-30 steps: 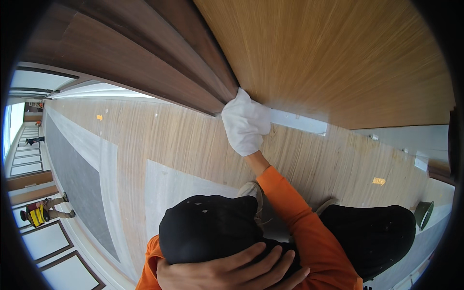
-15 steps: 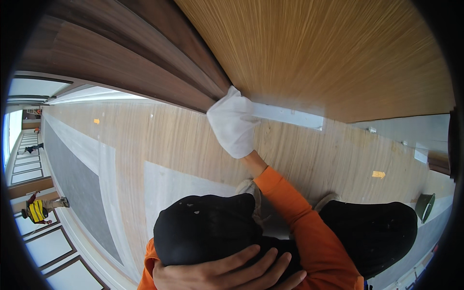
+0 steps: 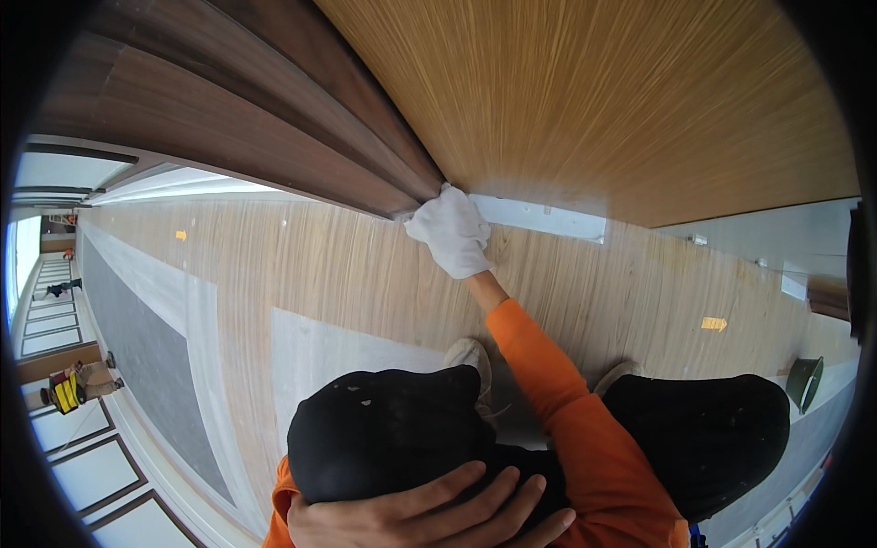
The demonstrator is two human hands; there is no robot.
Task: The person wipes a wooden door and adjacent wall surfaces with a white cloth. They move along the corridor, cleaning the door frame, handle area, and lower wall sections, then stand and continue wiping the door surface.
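Note:
A white cloth [image 3: 452, 233] covers my right hand [image 3: 481, 283], hiding its fingers; only the wrist shows below it. The cloth presses into the floor-level corner where a dark brown wood frame [image 3: 274, 119] meets a lighter wood-grain panel [image 3: 585, 100]. Right beside it, a pale strip [image 3: 544, 217] runs along the foot of that panel. My left hand [image 3: 411, 513] rests across my black-trousered left knee [image 3: 393, 429], fingers stretched out and holding nothing.
Wood-look flooring [image 3: 347, 265] spreads around my shoes, with a whitish patch [image 3: 338, 338] and a grey strip [image 3: 146, 338] on the left. A dark green container [image 3: 804, 385] stands at far right. A person in a yellow vest [image 3: 68, 388] is at far left.
My right hand has shifted slightly, and the cloth looks more bunched around it, close in the corner. My left hand stays put. The person in the vest has changed posture.

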